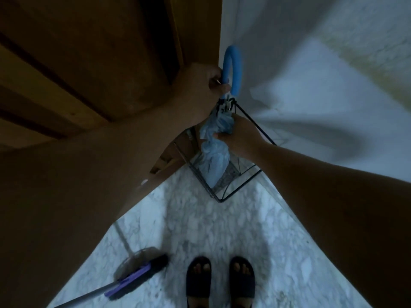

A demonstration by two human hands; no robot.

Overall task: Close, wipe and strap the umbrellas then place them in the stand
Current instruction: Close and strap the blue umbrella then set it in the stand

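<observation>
A closed light-blue umbrella [214, 161] with a curved blue handle [233, 67] stands upright inside a black wire stand [242, 185] in the corner, its tip down in the stand. My left hand [200, 90] grips the shaft just below the handle. Lower down, my right hand [235, 136] squeezes the bunched fabric at its middle, where the canopy is cinched in.
A brown wooden door [100, 63] fills the left side and a white wall [311, 85] the right. On the marble floor [200, 230] lies a purple-and-black broom [138, 276] at the lower left. My feet in dark sandals [220, 281] stand below the wire stand.
</observation>
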